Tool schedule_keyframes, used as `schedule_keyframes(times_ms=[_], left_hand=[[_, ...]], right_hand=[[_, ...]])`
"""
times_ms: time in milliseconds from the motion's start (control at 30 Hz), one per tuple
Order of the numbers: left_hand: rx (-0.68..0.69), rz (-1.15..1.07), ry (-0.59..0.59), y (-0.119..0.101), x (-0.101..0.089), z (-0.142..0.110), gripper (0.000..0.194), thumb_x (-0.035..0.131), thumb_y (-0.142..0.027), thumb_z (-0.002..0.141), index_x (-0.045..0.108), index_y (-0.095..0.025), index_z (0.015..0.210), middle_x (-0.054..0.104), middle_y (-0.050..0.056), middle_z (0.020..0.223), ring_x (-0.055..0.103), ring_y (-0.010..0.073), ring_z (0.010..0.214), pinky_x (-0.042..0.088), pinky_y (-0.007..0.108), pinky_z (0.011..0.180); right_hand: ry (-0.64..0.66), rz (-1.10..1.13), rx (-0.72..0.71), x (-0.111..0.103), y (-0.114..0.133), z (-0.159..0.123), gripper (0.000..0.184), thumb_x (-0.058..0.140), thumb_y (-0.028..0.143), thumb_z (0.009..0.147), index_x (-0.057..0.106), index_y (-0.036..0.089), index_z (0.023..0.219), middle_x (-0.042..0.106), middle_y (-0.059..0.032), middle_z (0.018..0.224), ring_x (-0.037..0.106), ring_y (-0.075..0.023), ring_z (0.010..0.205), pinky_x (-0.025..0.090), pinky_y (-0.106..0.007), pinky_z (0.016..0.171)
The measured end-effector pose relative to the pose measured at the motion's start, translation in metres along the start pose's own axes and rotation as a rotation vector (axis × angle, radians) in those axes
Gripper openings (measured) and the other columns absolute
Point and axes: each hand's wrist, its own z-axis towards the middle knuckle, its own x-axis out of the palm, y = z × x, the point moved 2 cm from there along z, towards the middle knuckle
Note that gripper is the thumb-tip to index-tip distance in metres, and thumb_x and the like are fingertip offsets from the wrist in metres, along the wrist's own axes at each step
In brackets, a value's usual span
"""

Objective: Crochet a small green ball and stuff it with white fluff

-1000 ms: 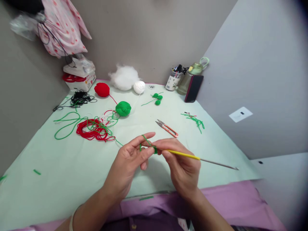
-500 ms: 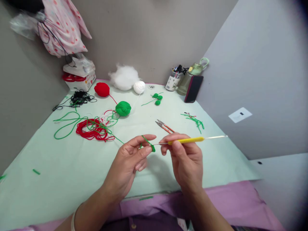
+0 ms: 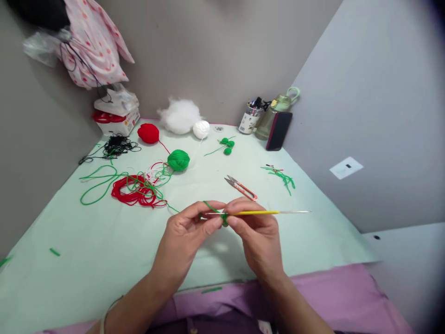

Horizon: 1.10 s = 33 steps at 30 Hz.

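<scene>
My left hand point(image 3: 189, 232) is closed, pinching a small green crochet piece point(image 3: 225, 219) between thumb and forefinger. Green yarn point(image 3: 211, 207) passes over the left forefinger and trails back toward the tangle on the table. A yellow-handled crochet hook point(image 3: 257, 213) lies level in my right hand point(image 3: 259, 232), which is closed on it. Its metal tip reaches left past the green piece, over the left fingers. The right thumb and fingertips touch or nearly touch the piece too. Just beyond the hands lie orange-handled thread snips point(image 3: 243, 188).
Behind are a green yarn ball point(image 3: 178, 160), a red ball point(image 3: 148, 133), a white ball point(image 3: 201, 129) and stuffing point(image 3: 181, 116). Loose red yarn point(image 3: 134, 190) and black yarn point(image 3: 118, 145) lie left. Green scraps point(image 3: 283, 176), a phone point(image 3: 279, 131) and a bottle point(image 3: 267, 121) are right.
My right hand has moved left, up against the left hand. The hook has slid left with it, its tip now past the green piece, and lies more level. The snips show more fully.
</scene>
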Motion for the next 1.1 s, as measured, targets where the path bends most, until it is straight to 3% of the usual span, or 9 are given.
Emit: schedule_keyframes(times_ms=[200,433,633,833,967,1100], left_hand=[[-0.013,0.008,0.012,-0.002,-0.002,0.001,0.014,0.079,-0.027,0.09,0.084,-0.029,0.103,0.076,-0.003,0.081,0.068,0.0102,0.077,0.053,0.018,0.078],[-0.05,-0.12,-0.131,-0.008,0.007,0.004,0.019,0.085,-0.023,0.081,0.083,-0.024,0.1,0.07,-0.003,0.073,0.067,0.0112,0.07,0.054,0.022,0.074],[-0.032,-0.081,-0.085,-0.005,0.009,0.0,0.024,0.086,-0.025,0.081,0.081,-0.026,0.105,0.072,-0.001,0.084,0.065,0.0113,0.083,0.051,0.02,0.081],[-0.019,-0.076,-0.083,-0.002,0.011,-0.003,0.032,0.085,-0.027,0.083,0.078,-0.028,0.114,0.072,-0.001,0.088,0.064,0.0127,0.089,0.05,0.021,0.086],[-0.017,-0.114,-0.097,-0.002,0.014,-0.005,0.031,0.086,-0.031,0.083,0.079,-0.027,0.113,0.069,-0.001,0.087,0.063,0.0127,0.088,0.05,0.021,0.086],[-0.039,-0.132,-0.139,-0.004,0.014,-0.005,0.028,0.085,-0.03,0.083,0.079,-0.025,0.11,0.065,-0.003,0.08,0.062,0.0119,0.081,0.051,0.021,0.082]], right_hand=[[-0.077,0.114,0.106,0.002,-0.004,0.004,0.01,0.086,0.018,0.08,0.08,0.025,0.084,0.073,0.001,0.079,0.066,-0.0131,0.07,0.057,-0.025,0.065],[-0.183,0.229,0.177,0.015,-0.006,0.006,0.015,0.09,0.025,0.072,0.077,0.022,0.078,0.072,0.0021,0.071,0.066,-0.0128,0.059,0.057,-0.025,0.058],[-0.224,0.153,0.016,0.019,-0.006,0.005,0.01,0.082,0.015,0.079,0.079,0.024,0.081,0.073,0.0019,0.073,0.067,-0.0126,0.064,0.059,-0.024,0.06],[-0.285,-0.087,-0.234,0.02,-0.001,-0.002,0.021,0.075,0.005,0.084,0.078,0.026,0.087,0.072,-0.0001,0.08,0.067,-0.0159,0.077,0.057,-0.025,0.062],[-0.26,-0.326,-0.397,0.022,0.001,-0.009,0.024,0.07,0.005,0.089,0.077,0.027,0.095,0.072,-0.0033,0.084,0.067,-0.0195,0.082,0.057,-0.033,0.069],[-0.19,-0.358,-0.396,0.02,0.001,-0.012,0.024,0.068,0.007,0.093,0.077,0.028,0.102,0.073,-0.0048,0.091,0.067,-0.0209,0.088,0.058,-0.035,0.073]])
